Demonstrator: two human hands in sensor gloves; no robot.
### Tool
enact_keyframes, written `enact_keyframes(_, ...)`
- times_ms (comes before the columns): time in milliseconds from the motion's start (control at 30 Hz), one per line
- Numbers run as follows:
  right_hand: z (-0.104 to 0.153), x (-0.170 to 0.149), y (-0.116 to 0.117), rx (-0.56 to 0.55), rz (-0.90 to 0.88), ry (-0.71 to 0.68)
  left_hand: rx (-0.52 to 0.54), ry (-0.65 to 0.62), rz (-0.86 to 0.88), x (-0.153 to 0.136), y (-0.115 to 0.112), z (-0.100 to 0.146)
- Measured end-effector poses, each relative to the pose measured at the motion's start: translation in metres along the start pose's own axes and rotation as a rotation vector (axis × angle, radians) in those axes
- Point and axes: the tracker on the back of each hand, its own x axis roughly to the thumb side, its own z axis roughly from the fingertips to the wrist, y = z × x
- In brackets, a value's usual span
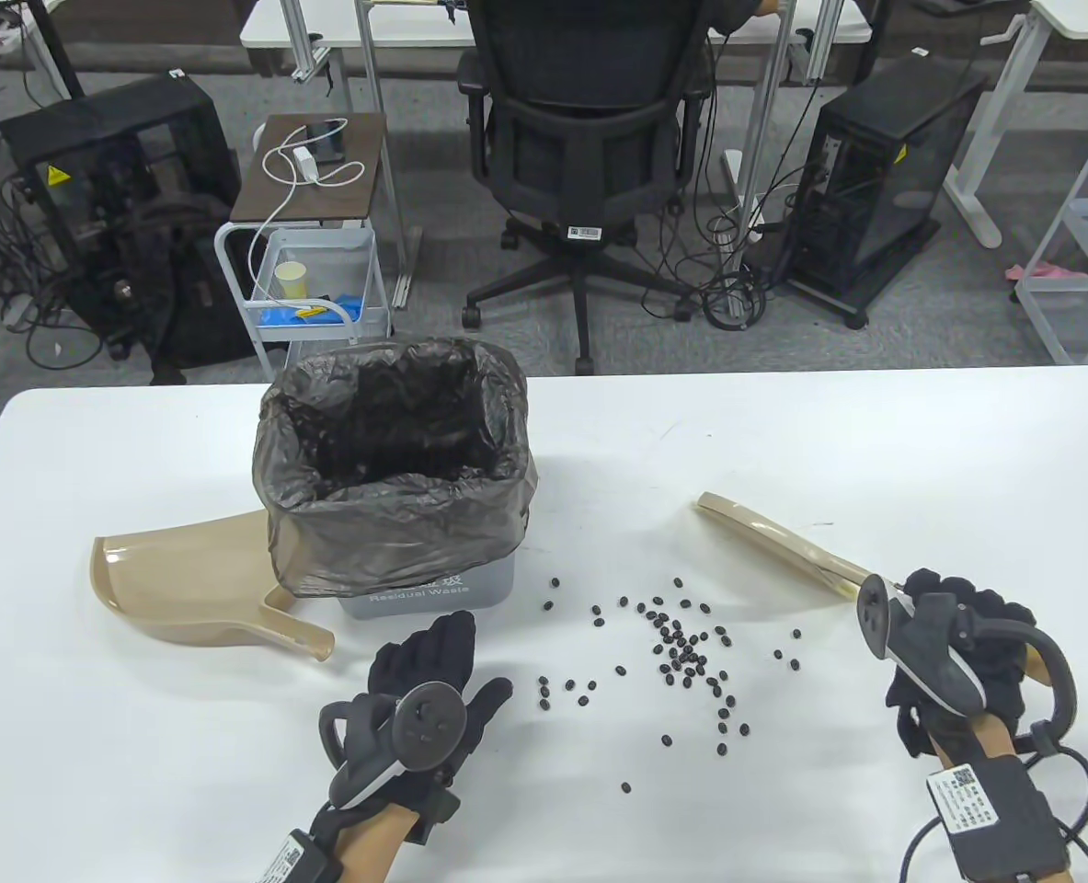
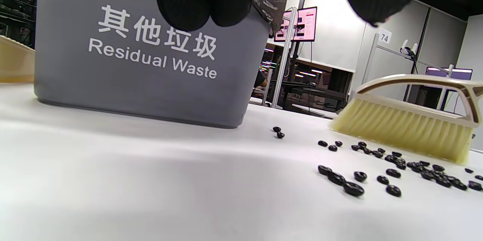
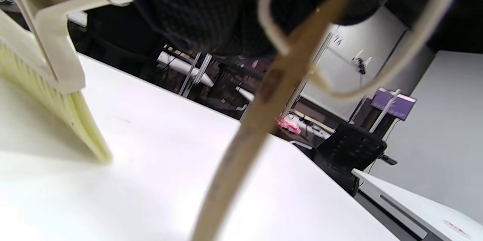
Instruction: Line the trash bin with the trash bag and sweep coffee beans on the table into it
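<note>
on the grey trash bin in your left wrist view you can read white chinese characters "其他垃圾" and under them "residual waste". from the table view only "residual waste" shows faintly below the trash bag. a small white sign in the background reads "74". the sticker on the chair is too small to read.

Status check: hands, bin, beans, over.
Right hand grips brush handle, bristles on table. Left hand open, empty, near bin. Bag lines bin; coffee beans scattered, unswept. Dustpan idle left of bin; path clear.
</note>
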Motion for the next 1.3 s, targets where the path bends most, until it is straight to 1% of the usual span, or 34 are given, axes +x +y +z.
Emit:
enact_keyframes(100, 0.011, 0.002, -0.009, 0.049, -0.010, -0.055, -0.005, -0.009, -0.007, 0.002, -0.001, 0.000)
enact_keyframes(200, 0.023, 0.004, -0.020, 0.035, -0.006, -0.101, -0.002, -0.012, -0.007, 0.003, -0.001, 0.001)
enact_keyframes(300, 0.035, 0.008, -0.030, 0.052, -0.009, -0.143, -0.003, -0.016, -0.008, 0.003, -0.001, 0.001)
enact_keyframes(467, 0.051, 0.016, -0.042, 0.035, -0.014, -0.203, -0.001, -0.019, -0.007, 0.003, -0.002, 0.002)
enact_keyframes(600, 0.058, 0.021, -0.049, 0.054, -0.033, -0.241, 0.003, -0.014, -0.005, 0.003, -0.001, 0.002)
enact_keyframes(700, 0.061, 0.020, -0.057, 0.027, -0.059, -0.251, 0.005, -0.006, 0.002, 0.001, -0.001, 0.002)
enact_keyframes(833, 0.056, 0.019, -0.063, -0.046, -0.080, -0.238, 0.006, 0.004, 0.009, -0.001, 0.000, 0.002)
enact_keyframes(900, 0.051, 0.023, -0.064, -0.115, -0.071, -0.222, 0.006, 0.009, 0.009, -0.002, 0.000, 0.002)
enact_keyframes(967, 0.043, 0.035, -0.062, -0.180, -0.059, -0.209, 0.006, 0.013, 0.016, -0.003, 0.000, 0.001)
enact_keyframes(1033, 0.034, 0.049, -0.060, -0.206, -0.058, -0.212, 0.003, 0.017, 0.017, -0.004, 0.000, 0.001)
enact_keyframes(1133, 0.024, 0.069, -0.057, -0.222, -0.054, -0.222, -0.001, 0.024, 0.019, -0.006, 0.000, 0.001)
enact_keyframes(1200, 0.015, 0.091, -0.052, -0.240, -0.022, -0.244, -0.005, 0.028, 0.021, -0.007, 0.000, 0.000)
enact_keyframes(1300, 0.010, 0.110, -0.047, -0.255, 0.017, -0.276, -0.017, 0.032, 0.023, -0.008, 0.001, 0.000)
